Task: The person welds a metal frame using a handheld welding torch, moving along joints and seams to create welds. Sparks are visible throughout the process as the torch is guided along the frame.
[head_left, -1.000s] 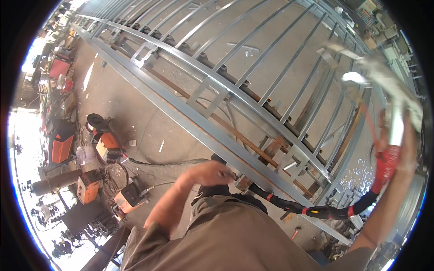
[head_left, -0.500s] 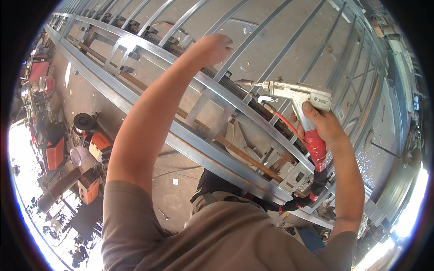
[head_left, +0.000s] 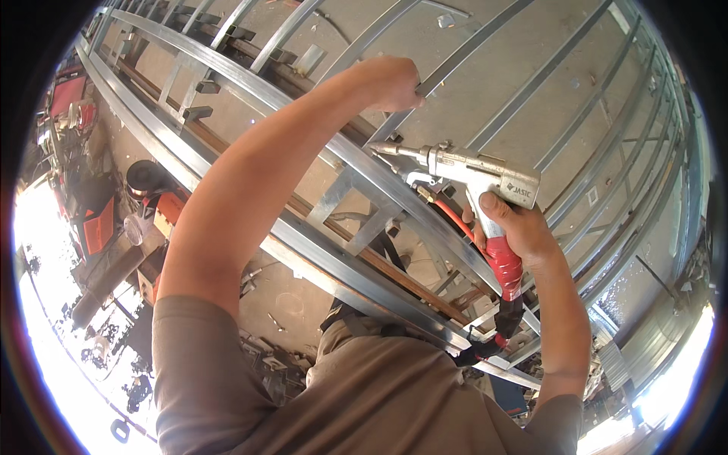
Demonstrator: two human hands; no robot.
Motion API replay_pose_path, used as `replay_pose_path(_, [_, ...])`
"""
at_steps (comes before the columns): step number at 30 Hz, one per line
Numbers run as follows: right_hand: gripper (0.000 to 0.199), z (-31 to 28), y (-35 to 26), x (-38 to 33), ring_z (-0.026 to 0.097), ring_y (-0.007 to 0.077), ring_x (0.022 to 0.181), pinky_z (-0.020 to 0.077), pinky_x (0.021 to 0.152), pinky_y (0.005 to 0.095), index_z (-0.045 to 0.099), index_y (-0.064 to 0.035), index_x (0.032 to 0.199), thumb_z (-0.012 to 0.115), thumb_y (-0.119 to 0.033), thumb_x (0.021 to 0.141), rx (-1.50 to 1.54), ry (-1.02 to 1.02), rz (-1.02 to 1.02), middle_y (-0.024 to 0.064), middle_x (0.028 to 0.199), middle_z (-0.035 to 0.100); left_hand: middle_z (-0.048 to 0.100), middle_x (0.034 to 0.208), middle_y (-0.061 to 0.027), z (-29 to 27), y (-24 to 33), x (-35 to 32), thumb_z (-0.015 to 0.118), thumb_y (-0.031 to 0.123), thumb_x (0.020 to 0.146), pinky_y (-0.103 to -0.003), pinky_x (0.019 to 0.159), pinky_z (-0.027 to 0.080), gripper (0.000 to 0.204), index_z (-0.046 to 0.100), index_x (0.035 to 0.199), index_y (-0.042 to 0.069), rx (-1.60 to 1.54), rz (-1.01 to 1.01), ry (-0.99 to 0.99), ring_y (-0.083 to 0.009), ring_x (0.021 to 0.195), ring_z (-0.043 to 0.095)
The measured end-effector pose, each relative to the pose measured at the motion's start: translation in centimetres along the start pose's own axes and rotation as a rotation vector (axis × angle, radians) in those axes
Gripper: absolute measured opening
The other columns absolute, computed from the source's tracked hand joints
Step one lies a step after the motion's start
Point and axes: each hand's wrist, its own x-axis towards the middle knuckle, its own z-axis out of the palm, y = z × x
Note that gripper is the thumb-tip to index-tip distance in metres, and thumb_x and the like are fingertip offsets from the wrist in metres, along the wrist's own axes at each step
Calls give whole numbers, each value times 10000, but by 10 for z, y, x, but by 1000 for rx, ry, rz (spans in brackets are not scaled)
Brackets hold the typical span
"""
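Note:
My right hand [head_left: 519, 227] is wrapped round the grip of a pistol-shaped welding gun [head_left: 478, 171], silvery with red tape [head_left: 502, 262] below the grip. The gun's metal nozzle points left. Its tip is close to where a slim steel bar [head_left: 474, 42] meets a long steel rail [head_left: 394, 186]; I cannot tell if they touch. Farther out, my left hand [head_left: 396, 83] is closed round that same bar, above the joint. Its fingertips are mostly hidden. An orange hose [head_left: 455, 216] runs beside the gun, and a dark taped cable [head_left: 506, 322] hangs from its grip.
Parallel bars and rails form a large steel frame across the view. A second wide steel beam [head_left: 334, 262] lies nearest my body. Orange and black machines [head_left: 98, 224] stand on the floor at the left. Corrugated metal sheets [head_left: 644, 364] are at the right.
My left hand has moved right and closed on the steel bar. The welding gun has shifted left, its nozzle coming closer to the joint. The view has shifted slightly.

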Motion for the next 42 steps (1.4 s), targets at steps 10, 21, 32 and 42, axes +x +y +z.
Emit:
replay_pose_path(10, [364, -11, 12, 11, 655, 138, 661, 539, 597, 300, 659, -16, 1108, 762, -341, 980, -4, -120, -7, 44, 849, 681, 739, 913, -228, -4, 4, -3, 697, 355, 950, -498, 809, 543, 400, 750, 1116, -5, -68, -24, 20, -403, 892, 725])
replay_pose_path(21, [381, -14, 15, 10, 643, 115, 656, 521, 566, 277, 664, -35, 1111, 801, -351, 948, -42, -116, -42, 19, 817, 667, 735, 904, -243, -2, 3, -1, 686, 346, 962, -506, 807, 544, 390, 748, 1118, -7, -43, -8, 10, -410, 881, 727])
replay_pose_path(32, [317, -15, 16, 11, 665, 145, 665, 546, 597, 302, 678, -12, 1044, 782, -301, 966, 22, -130, -13, 56, 816, 687, 725, 844, -225, 3, 0, 1, 684, 350, 950, -504, 766, 538, 380, 754, 1054, -9, -39, 28, 74, -401, 825, 717])
replay_pose_path(42, [292, -18, 16, 11, 665, 144, 665, 545, 596, 305, 675, 2, 1024, 776, -266, 967, 39, -142, -17, 60, 836, 688, 729, 838, -210, 2, 0, 4, 704, 343, 930, -498, 750, 537, 354, 763, 1050, 15, -42, -16, 38, -378, 818, 724])
